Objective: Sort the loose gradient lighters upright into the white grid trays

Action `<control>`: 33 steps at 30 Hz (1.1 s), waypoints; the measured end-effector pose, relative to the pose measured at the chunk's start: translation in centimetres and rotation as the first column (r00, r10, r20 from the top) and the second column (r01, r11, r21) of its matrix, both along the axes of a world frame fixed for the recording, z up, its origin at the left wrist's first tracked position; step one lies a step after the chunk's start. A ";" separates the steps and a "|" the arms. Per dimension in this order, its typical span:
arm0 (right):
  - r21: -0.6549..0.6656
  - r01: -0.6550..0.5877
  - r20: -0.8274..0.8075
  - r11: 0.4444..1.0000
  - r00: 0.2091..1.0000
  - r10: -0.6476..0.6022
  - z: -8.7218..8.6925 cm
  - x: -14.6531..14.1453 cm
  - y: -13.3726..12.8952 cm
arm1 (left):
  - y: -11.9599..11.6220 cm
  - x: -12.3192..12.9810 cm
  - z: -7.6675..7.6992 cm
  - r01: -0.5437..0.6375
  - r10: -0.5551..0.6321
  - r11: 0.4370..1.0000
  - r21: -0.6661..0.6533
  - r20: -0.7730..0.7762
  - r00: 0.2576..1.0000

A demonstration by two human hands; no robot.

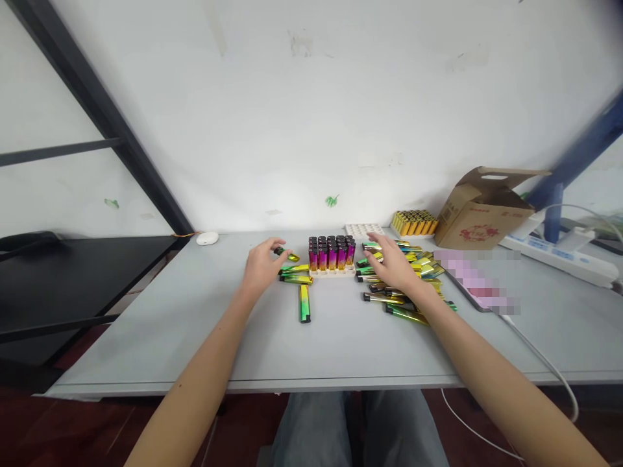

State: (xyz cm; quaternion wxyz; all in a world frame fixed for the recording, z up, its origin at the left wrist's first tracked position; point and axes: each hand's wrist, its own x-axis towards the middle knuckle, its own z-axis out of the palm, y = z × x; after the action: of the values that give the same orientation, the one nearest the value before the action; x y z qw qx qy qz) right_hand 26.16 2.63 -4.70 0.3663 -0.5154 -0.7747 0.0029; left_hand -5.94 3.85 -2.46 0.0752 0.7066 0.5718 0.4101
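Note:
My left hand (265,263) is closed on a green-yellow lighter (288,254), pinched between thumb and fingers. Just right of it, a white rack (333,273) holds several purple-orange lighters (332,255) upright. Two green-yellow lighters (296,279) lie beside the rack's left side, and another lighter (304,303) lies nearer the front. My right hand (390,261) hovers over or rests at a loose pile of green and gold lighters (406,314). Its fingers are apart, and nothing shows between them.
Behind the pile are a white rack (364,229) and a rack of yellow lighters (415,224). An open cardboard box (479,220), a power strip (559,259) and a pink phone (470,279) with a cable are at the right. A white round case (207,239) sits back left.

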 end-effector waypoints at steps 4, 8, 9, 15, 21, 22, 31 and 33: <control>0.186 -0.008 -0.190 0.983 0.981 0.044 1.4 -1.5 -0.9 | -0.5 1.2 0.6 -0.023 -0.010 0.994 0.103 0.310 0.951; 0.229 -0.215 -0.111 0.950 0.963 0.244 3.1 -5.5 -2.2 | -1.1 2.2 0.9 0.029 -0.090 0.989 0.143 0.445 0.891; 0.206 -0.271 -0.071 0.940 0.954 0.291 3.3 -6.7 -2.5 | -1.3 2.3 1.0 0.048 -0.115 0.986 0.156 0.454 0.884; 0.223 -0.274 -0.014 0.935 0.959 0.285 2.2 -12.5 -3.7 | -1.8 3.1 1.1 0.202 -0.317 0.941 0.270 0.503 0.804; 0.160 -0.296 -0.128 0.942 0.940 0.317 1.5 -12.2 -3.7 | -2.7 4.5 1.6 0.325 -0.434 0.895 0.305 0.428 0.793; 0.150 -0.305 -0.156 0.940 0.932 0.327 1.6 -11.9 -3.5 | -2.9 4.7 1.8 0.354 -0.451 0.887 0.297 0.393 0.801; 0.198 -0.145 -0.284 0.969 0.938 0.199 2.7 -8.3 -1.9 | -1.1 7.2 3.8 0.358 -0.453 0.892 0.278 0.537 0.712; 0.201 -0.041 -0.317 0.979 0.943 0.105 2.7 -7.2 -1.1 | -0.3 7.1 3.7 0.291 -0.416 0.909 0.299 0.685 0.598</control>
State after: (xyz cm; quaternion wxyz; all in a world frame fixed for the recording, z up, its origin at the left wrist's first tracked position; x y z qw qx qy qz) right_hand 18.99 1.57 -1.96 0.5367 -0.4410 -0.7188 0.0274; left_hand 1.11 3.51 1.20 0.3229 0.5838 0.3068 0.6788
